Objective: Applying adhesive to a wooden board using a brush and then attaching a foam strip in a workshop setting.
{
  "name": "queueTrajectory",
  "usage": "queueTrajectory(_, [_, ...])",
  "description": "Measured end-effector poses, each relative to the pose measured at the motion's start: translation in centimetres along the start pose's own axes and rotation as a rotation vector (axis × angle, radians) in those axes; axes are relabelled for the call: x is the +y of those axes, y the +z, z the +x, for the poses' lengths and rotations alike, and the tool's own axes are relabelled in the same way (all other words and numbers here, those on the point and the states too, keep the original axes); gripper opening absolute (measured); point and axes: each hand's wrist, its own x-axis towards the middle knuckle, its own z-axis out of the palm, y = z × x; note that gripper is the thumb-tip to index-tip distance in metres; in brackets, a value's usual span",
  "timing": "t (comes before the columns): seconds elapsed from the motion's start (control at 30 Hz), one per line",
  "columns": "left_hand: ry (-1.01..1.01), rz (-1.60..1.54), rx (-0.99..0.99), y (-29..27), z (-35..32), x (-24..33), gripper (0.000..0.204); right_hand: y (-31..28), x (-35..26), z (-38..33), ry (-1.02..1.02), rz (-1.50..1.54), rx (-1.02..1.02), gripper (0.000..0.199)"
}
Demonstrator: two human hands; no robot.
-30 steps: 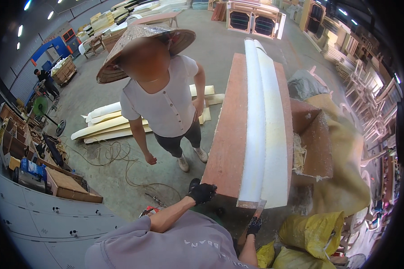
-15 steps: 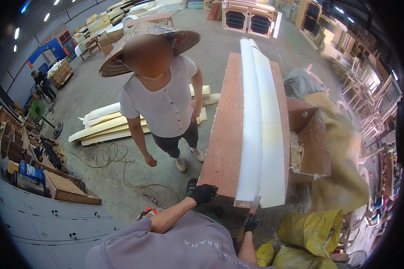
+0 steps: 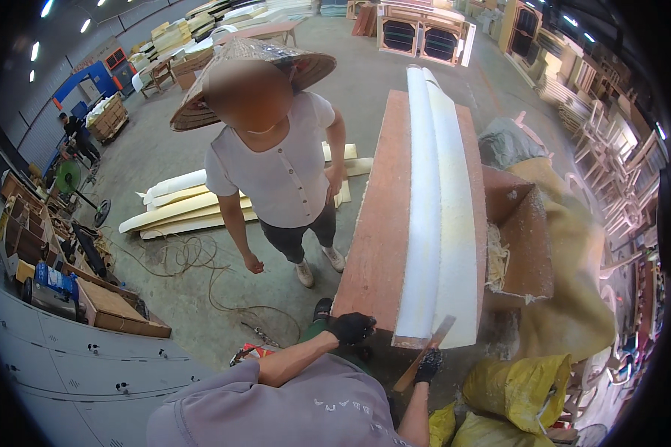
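My right hand (image 3: pixel 429 365), in a black glove, is closed around a flat strip-like tool (image 3: pixel 443 329), its brownish lower part sticking out below the fist. The tool's upper end is tilted over the near end of a long, curved, pale yellow foam piece (image 3: pixel 456 223). Beside that piece lies a white, rounded foam strip (image 3: pixel 422 208). Both rest lengthwise on a reddish wooden board (image 3: pixel 380 246). Near the board's front left corner is my left hand (image 3: pixel 352 328), also black-gloved, its fingers curled in; whatever they may hold is hidden.
A person in a conical hat (image 3: pixel 276 179) stands left of the board. Right of it are a wooden box (image 3: pixel 525 231) with shavings and yellow sacks (image 3: pixel 518 387). More foam pieces (image 3: pixel 194 212) and a loose cord (image 3: pixel 216 279) lie on the floor. Grey cabinets (image 3: pixel 89 380) stand at lower left.
My right hand has turned the tool, which now slants up to the right. My left hand has shifted slightly right and down. The whole view has moved a little.
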Motion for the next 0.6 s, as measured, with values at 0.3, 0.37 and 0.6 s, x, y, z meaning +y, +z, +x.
queueTrajectory(0.3, [-0.195,-0.421,-0.319,-0.5,0.9,5.9,0.030,0.8,-10.6,2.9,0.326,1.234,-0.318,0.039])
queueTrajectory(0.37, [-0.191,-0.472,-0.332,-1.2,0.8,6.7,0.031,0.1,-12.1,2.6,0.114,0.680,-0.496,0.041])
queueTrajectory(0.6, [-0.104,0.004,-0.164,-7.7,-1.5,9.2,0.036,-11.7,-12.1,11.6,0.464,1.017,-0.236,0.032])
